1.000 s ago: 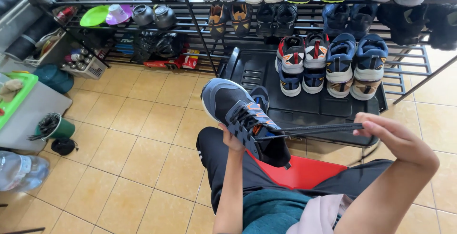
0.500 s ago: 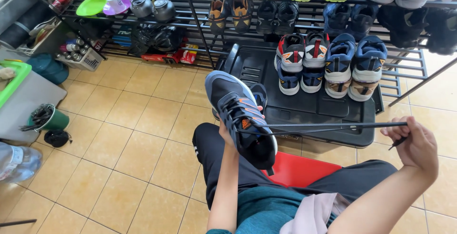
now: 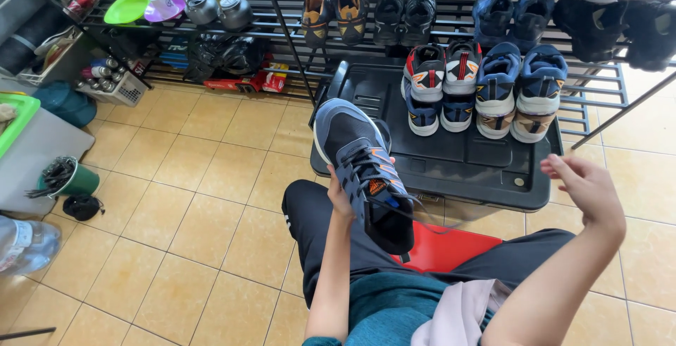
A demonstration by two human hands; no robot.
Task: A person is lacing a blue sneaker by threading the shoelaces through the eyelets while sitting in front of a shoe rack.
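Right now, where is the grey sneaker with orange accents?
In the head view, centre frame: the grey sneaker is held by the left hand above the lap, before the black bin lid.

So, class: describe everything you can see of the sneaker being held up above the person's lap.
The sneaker is dark grey and black with a pale sole edge, orange accents and a small orange patch on the tongue. Its upper looks like mesh or knit fabric. It is tilted, toe pointing up and away toward the black tray, heel down over the red seat. The left hand grips its side from beneath. A loose dark lace trails off to the right; the right hand hangs open, apart from it.
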